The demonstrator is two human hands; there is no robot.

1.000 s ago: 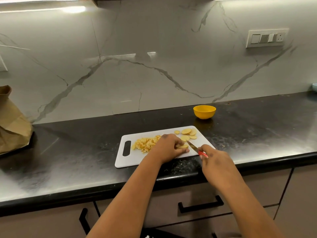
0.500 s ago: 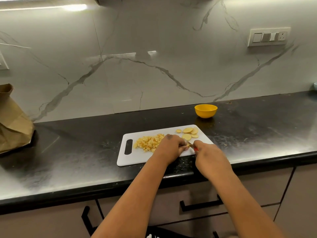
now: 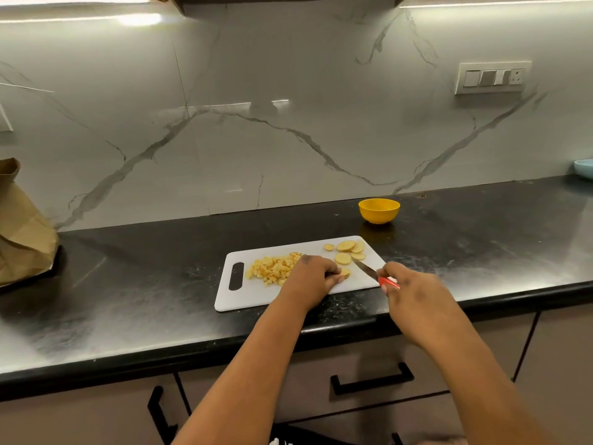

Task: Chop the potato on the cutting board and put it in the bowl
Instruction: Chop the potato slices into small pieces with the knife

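Note:
A white cutting board (image 3: 247,293) lies on the black counter. A heap of diced potato (image 3: 272,269) covers its left middle, and several round potato slices (image 3: 346,250) lie at its far right corner. My left hand (image 3: 313,277) rests on the board with curled fingers holding a potato slice (image 3: 344,272). My right hand (image 3: 414,290) grips a red-handled knife (image 3: 365,269), its blade pointing left just right of that slice. The yellow bowl (image 3: 379,211) stands behind the board's right end; I cannot see inside it.
A brown paper bag (image 3: 22,232) stands at the counter's far left. A pale blue dish (image 3: 584,168) sits at the far right edge. A switch panel (image 3: 492,78) is on the marble wall. Drawers with black handles are below the counter.
The knife was close against my left fingers half a second ago; now my right hand has drawn back to the right, showing the blade and red handle again. My left hand stays put.

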